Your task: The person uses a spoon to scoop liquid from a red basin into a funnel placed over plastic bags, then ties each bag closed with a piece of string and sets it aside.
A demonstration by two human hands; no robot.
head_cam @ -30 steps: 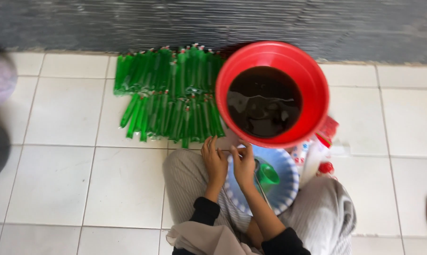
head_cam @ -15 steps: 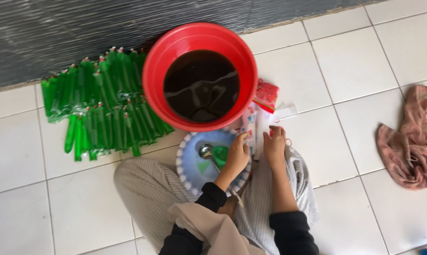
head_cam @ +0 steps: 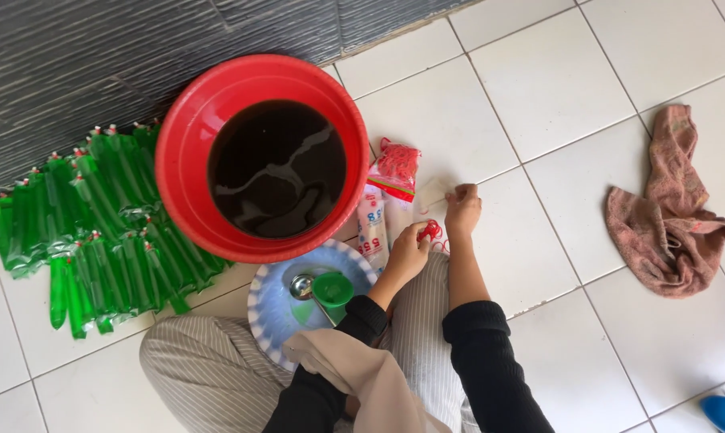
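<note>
Close by the lap, the left hand point(head_cam: 406, 252) pinches red rubber bands point(head_cam: 432, 232) while the right hand point(head_cam: 462, 210) grips a small clear plastic bag point(head_cam: 433, 192). Beyond, the red basin point(head_cam: 187, 196) remains full of dark liquid, and many tied green ice pops point(head_cam: 98, 216) lie stacked, so plenty seems left

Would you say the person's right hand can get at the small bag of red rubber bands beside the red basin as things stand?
Probably yes. The right hand rests on the tile just beside the bag of red rubber bands, with only bare floor between them; the red basin sits beyond the bag.
</note>
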